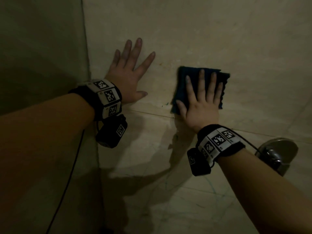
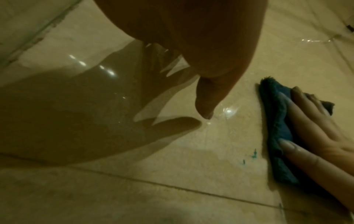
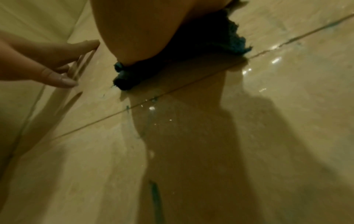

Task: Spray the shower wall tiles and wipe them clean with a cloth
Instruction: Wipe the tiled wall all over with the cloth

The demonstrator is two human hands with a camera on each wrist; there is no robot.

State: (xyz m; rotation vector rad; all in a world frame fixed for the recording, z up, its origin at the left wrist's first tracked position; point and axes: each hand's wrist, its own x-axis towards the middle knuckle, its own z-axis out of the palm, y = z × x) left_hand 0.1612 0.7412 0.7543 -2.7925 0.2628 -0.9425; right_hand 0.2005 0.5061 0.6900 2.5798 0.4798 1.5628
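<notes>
Now the folded dark-blue cloth lies flat on beige wall tiles.

Head view looks down; wrist views, close, share wall tiles

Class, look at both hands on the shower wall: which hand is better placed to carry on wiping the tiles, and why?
The right hand. Its straight fingers already press the blue cloth flat against the tile wall. The left hand lies bare and spread on the wall beside it, holding nothing, likely just bracing.
</notes>
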